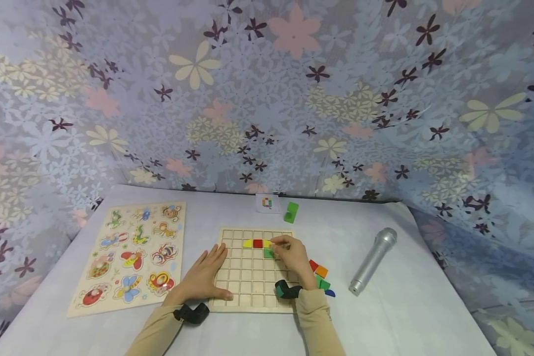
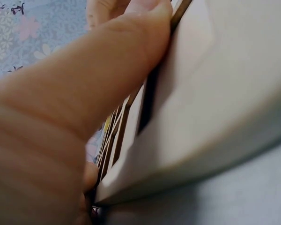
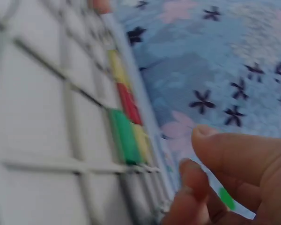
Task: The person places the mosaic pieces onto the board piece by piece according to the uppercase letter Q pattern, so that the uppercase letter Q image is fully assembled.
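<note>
A wooden grid board (image 1: 246,287) lies on the white table, its cells divided by thin raised strips. Across its left edge rests my left hand (image 1: 200,277), fingers spread and thumb near the front edge. In the left wrist view the thumb (image 2: 126,56) lies along the board's side. Over the upper right cells is my right hand (image 1: 293,256), beside a yellow piece (image 3: 141,140). Its thumb and index finger stand apart with nothing visible between them. A red square (image 1: 257,244), another yellow piece (image 1: 247,244) and a green piece (image 3: 124,136) sit in nearby cells.
Loose red, orange (image 1: 322,271), green (image 1: 323,284) and blue pieces lie right of the board. Behind it are a small pattern card (image 1: 267,203) and a green block (image 1: 291,212). An insect puzzle board (image 1: 126,259) lies left, a silver microphone (image 1: 374,261) right.
</note>
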The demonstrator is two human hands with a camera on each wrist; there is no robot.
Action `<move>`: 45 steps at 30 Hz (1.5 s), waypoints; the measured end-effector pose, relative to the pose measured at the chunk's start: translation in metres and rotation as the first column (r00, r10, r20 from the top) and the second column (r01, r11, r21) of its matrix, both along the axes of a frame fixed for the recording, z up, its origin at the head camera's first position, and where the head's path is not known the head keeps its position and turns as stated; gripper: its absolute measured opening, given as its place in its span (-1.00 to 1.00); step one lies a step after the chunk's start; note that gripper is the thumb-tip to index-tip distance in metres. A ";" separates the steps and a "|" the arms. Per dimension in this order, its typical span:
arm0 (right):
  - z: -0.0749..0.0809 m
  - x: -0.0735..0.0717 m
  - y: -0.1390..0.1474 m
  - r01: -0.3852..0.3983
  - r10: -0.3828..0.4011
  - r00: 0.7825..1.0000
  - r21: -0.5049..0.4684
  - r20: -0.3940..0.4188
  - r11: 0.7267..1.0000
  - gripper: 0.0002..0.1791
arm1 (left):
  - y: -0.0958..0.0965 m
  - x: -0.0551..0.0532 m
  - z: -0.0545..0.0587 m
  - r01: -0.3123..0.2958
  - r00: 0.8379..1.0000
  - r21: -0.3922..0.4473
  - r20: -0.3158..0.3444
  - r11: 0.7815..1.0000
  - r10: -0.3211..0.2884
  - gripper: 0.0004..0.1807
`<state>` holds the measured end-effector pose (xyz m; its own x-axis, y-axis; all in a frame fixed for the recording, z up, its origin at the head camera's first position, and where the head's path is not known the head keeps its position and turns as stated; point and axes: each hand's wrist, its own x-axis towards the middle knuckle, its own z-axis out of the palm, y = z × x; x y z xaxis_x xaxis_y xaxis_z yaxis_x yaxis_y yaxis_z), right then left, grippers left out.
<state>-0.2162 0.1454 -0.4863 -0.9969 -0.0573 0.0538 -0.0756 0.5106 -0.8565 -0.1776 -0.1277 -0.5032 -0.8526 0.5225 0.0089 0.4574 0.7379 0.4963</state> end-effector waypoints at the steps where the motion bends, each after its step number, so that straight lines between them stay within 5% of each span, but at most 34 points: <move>1: 0.002 0.000 0.002 0.004 -0.004 1.000 -0.043 0.006 0.999 -0.80 | 0.000 0.001 0.000 -0.003 1.000 -0.001 0.003 1.000 0.003 0.34; 5: 0.011 0.002 0.015 0.030 -0.022 0.998 -0.163 0.053 0.986 -0.74 | -0.001 0.003 0.001 -0.021 1.000 -0.004 0.012 1.000 0.021 0.34; 10: 0.021 0.015 0.040 0.073 -0.060 0.995 -0.171 0.080 0.983 -0.70 | 0.001 0.002 0.002 -0.006 1.000 -0.007 0.001 1.000 0.006 0.33; 14: 0.025 0.035 0.063 0.127 -0.114 0.988 -0.123 0.104 0.984 -0.67 | 0.003 0.001 0.001 0.002 1.000 -0.019 0.000 1.000 -0.002 0.33; 20: 0.025 0.077 0.086 0.271 -0.267 0.947 0.005 0.178 0.963 -0.70 | 0.003 0.000 0.000 -0.017 1.000 -0.027 0.022 0.999 0.017 0.34; 26: 0.014 0.107 0.083 0.315 -0.332 0.939 0.167 0.091 0.934 -0.69 | 0.004 0.001 0.000 -0.011 1.000 -0.027 0.019 1.000 0.012 0.35; 31: 0.001 0.100 0.073 0.355 -0.333 0.935 0.253 -0.125 0.900 -0.74 | 0.003 0.001 0.000 -0.014 1.000 -0.016 0.000 1.000 0.014 0.35; 39: 0.006 0.074 0.072 0.285 -0.295 0.955 0.297 -0.012 0.911 -0.73 | 0.003 0.002 0.000 -0.006 1.000 -0.007 0.028 1.000 0.006 0.34; 45: 0.000 0.057 0.067 0.294 -0.310 0.951 0.300 0.005 0.908 -0.68 | 0.004 0.003 0.000 -0.019 1.000 -0.008 0.015 1.000 0.019 0.33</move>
<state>-0.1591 0.2123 -0.4866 -0.9700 0.2414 0.0289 0.1618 0.7298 -0.6642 -0.1748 -0.1241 -0.5030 -0.8625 0.5060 -0.0087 0.4353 0.7505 0.4972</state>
